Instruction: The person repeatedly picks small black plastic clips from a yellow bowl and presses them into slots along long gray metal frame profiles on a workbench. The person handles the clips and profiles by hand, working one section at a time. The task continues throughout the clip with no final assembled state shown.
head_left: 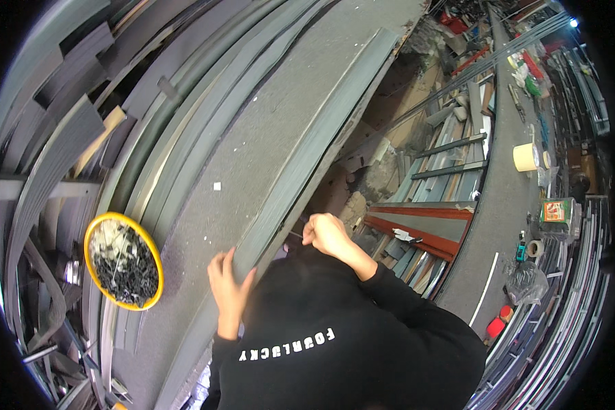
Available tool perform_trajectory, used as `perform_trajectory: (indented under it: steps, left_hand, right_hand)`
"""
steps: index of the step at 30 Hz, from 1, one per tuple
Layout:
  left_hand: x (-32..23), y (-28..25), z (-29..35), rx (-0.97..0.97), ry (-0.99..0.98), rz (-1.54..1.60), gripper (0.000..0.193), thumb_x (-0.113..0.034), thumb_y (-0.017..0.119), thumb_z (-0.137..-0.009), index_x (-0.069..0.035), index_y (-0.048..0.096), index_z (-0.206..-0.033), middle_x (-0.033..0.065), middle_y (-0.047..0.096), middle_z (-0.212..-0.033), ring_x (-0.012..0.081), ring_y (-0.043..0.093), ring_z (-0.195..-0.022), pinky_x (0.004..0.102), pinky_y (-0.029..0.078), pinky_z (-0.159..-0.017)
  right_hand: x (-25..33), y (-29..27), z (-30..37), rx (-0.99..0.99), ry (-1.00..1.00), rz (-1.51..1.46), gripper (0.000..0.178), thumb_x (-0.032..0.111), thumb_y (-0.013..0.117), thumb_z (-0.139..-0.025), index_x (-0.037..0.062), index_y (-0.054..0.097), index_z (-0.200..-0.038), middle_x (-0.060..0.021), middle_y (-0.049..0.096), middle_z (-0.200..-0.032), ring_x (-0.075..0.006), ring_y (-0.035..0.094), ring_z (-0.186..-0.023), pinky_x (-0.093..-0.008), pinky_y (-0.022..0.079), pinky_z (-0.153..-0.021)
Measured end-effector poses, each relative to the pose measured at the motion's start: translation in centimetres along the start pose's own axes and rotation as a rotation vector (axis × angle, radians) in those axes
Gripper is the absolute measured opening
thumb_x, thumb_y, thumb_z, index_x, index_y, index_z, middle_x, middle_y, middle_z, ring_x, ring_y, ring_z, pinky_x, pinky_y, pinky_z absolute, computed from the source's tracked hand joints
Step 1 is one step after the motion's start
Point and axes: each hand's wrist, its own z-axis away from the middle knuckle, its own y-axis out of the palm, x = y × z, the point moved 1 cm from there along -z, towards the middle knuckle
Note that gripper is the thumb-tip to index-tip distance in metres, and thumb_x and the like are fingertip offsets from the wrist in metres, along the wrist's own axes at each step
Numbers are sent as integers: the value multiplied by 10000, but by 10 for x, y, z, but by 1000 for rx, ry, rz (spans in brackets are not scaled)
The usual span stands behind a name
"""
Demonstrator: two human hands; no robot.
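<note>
Long, straight grey-green profile strip (309,160), which we see lying lengthwise along the near edge of the grey, flat-topped bench (201,215). Of the two hands, we find the left (229,290) at the strip's lower stretch, its fingers and thumb spread apart and clasping nothing; the right (329,238) is curled just beyond the bench edge, and we cannot tell whether it holds anything. To the left we note a round, yellow-rimmed container (162,277) of black and pale scraps (126,273), and between container and strip a small white square piece (217,186).
</note>
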Motion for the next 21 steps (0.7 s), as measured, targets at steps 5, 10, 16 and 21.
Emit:
perform_trajectory:
  steps: [5, 10, 16, 21]
  left_hand:
    - [8, -1, 9, -101, -37, -3, 447, -204, 849, -731, -39, 708, -1123, 106, 588, -949, 304, 590, -899, 420, 495, -802]
    - [-13, 7, -43, -125, 2, 45, 444, -234, 857, -719, -24, 718, -1084, 104, 580, -887, 292, 605, -825, 393, 507, -741]
    - [-95, 68, -167, -245, 149, 48, 452, -312, 825, -766, -19, 710, -1090, 118, 592, -946, 312, 626, -891, 410, 520, -761]
    - [-197, 130, -301, -265, 278, 60, 459, -287, 801, -795, -30, 656, -1147, 110, 582, -1061, 315, 610, -983, 407, 522, -803]
  right_hand:
    - [-14, -13, -4, 28, -94, 49, 168, 177, 827, -731, 53, 723, -777, -107, 711, -845, -277, 705, -793, -389, 545, -697]
    - [-31, -30, -23, -8, -77, 126, 210, 224, 812, -777, 57, 726, -871, -131, 690, -929, -319, 687, -874, -428, 537, -742]
    - [-68, -68, -25, -95, 3, 260, 227, 257, 755, -838, 39, 727, -891, -149, 694, -884, -339, 693, -843, -432, 542, -741]
    - [-81, -91, -19, -53, 130, 295, 326, 321, 730, -865, 10, 723, -963, -202, 706, -987, -376, 686, -927, -470, 535, -814]
